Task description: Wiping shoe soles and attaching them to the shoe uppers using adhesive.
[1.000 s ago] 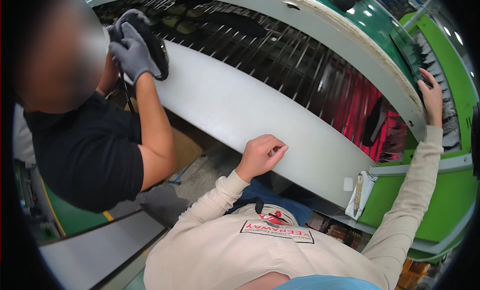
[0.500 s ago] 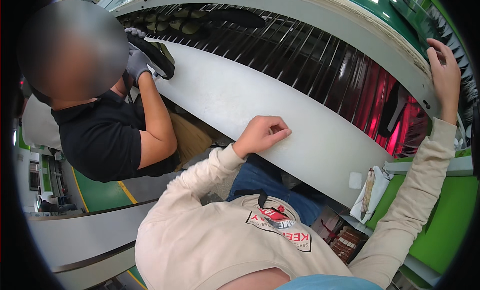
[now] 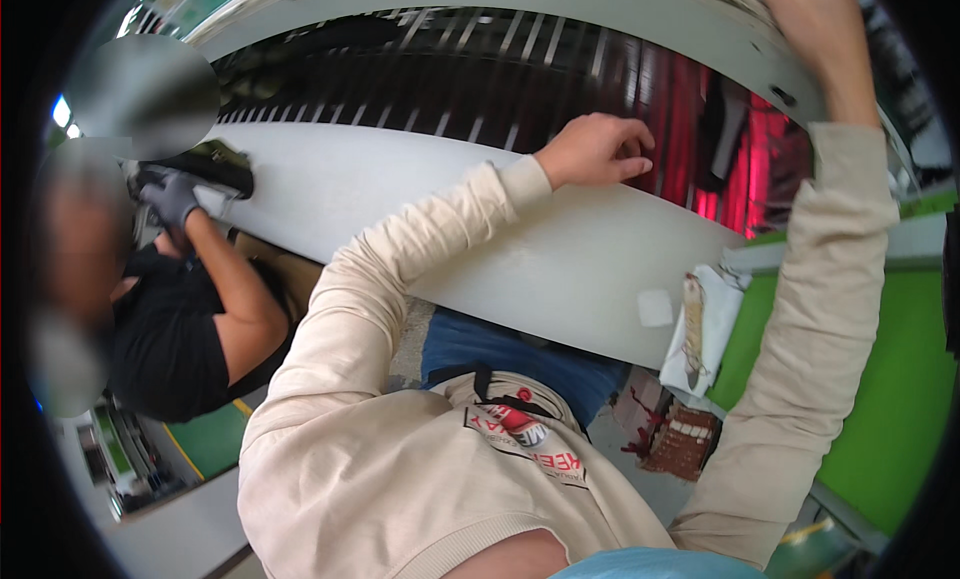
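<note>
Both hands have slid right, seemingly resting on the white panel (image 3: 480, 229).

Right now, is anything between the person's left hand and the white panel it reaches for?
No. The left hand already rests on the white panel's upper edge, with nothing between them. The co-worker's gloved hand is far along the panel.

Long lower panel (image 3: 480, 229) runs left to right across the machine front; slatted bed (image 3: 480, 79) sits behind it, upper curved cover (image 3: 600, 9) behind that. Left hand (image 3: 597, 149) rests on the lower panel's back edge, mid-frame. Right hand (image 3: 815, 24) is up on the upper cover, far right. Co-worker's gloved hand (image 3: 172, 199) on the panel's left end, well apart. Rag (image 3: 700, 324) hangs just below the panel's right end
</note>
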A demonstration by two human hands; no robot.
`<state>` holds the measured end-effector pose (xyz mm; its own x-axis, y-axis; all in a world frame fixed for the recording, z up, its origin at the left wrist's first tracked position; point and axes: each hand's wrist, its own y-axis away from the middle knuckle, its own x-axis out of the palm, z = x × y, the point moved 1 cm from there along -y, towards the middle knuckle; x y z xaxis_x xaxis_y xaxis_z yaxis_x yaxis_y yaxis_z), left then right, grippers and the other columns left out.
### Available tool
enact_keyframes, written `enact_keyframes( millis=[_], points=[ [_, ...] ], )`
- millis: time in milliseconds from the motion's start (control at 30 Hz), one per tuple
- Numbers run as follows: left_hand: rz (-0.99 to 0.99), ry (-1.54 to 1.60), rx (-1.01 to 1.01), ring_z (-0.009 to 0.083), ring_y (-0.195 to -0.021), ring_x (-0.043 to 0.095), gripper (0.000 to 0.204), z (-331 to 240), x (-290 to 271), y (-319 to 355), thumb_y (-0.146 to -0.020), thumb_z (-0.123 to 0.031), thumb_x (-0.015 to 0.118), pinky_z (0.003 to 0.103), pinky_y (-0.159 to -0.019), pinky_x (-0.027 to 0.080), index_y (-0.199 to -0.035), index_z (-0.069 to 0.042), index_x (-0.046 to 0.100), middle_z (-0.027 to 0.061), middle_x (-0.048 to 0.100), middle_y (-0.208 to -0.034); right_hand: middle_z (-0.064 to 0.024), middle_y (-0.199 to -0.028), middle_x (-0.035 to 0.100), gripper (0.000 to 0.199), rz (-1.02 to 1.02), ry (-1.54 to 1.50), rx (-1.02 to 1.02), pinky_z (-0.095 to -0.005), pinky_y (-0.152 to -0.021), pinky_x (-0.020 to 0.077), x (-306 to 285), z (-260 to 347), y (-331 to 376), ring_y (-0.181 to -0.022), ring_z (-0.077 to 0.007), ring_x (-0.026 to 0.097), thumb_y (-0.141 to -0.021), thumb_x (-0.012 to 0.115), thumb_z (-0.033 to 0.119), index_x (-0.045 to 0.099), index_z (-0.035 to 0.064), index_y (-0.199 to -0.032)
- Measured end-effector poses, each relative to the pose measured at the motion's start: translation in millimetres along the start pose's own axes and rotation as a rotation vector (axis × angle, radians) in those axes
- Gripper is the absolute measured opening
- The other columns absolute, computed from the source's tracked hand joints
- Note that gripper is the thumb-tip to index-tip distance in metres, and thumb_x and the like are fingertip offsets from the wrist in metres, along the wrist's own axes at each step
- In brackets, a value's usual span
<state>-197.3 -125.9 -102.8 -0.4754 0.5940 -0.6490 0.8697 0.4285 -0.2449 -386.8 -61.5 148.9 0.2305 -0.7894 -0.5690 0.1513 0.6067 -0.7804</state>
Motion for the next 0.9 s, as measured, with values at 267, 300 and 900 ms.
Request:
enact_keyframes(
  millis=[267, 300, 900],
  points=[
    [-0.069, -0.423, 0.28, 0.0553, -0.149, 0.04, 0.073, -17, 130, -111, -0.089, -0.054, 0.08, 0.06, -0.108, 0.054, -0.153, -0.027, 0.057, 0.0222, 0.039, -0.165, -0.0227, -0.086, 0.077, 0.028, 0.057, 0.045, -0.006, -0.0384, -0.076, 0.0582, -19, 26, 7, -0.078, -0.0326, 0.075, -0.084, 0.073, 0.021, 0.079, -0.0045, -0.093],
    [-0.03, -0.49, 0.26, 0.0671, -0.154, 0.02, 0.074, -22, 142, -121, -0.086, -0.056, 0.08, 0.068, -0.111, 0.05, -0.152, -0.032, 0.059, 0.0214, 0.022, -0.174, -0.0229, -0.086, 0.077, 0.028, 0.067, 0.023, 0.0, -0.0389, -0.076, 0.0585, -18, 25, 7, -0.078, -0.0331, 0.075, -0.084, 0.073, 0.022, 0.079, -0.0044, -0.093],
    [0.152, 0.335, 0.154, 0.0204, -0.1, 0.071, 0.012, 23, 33, -70, -0.089, -0.016, 0.079, 0.035, -0.096, 0.054, -0.094, -0.005, 0.078, 0.0093, 0.079, -0.105, -0.023, -0.097, 0.076, 0.028, 0.019, 0.058, 0.079, -0.0482, -0.085, 0.0579, -18, 11, 8, -0.092, -0.0413, 0.073, -0.083, 0.073, 0.029, 0.08, 0.0022, -0.088]
  ],
)
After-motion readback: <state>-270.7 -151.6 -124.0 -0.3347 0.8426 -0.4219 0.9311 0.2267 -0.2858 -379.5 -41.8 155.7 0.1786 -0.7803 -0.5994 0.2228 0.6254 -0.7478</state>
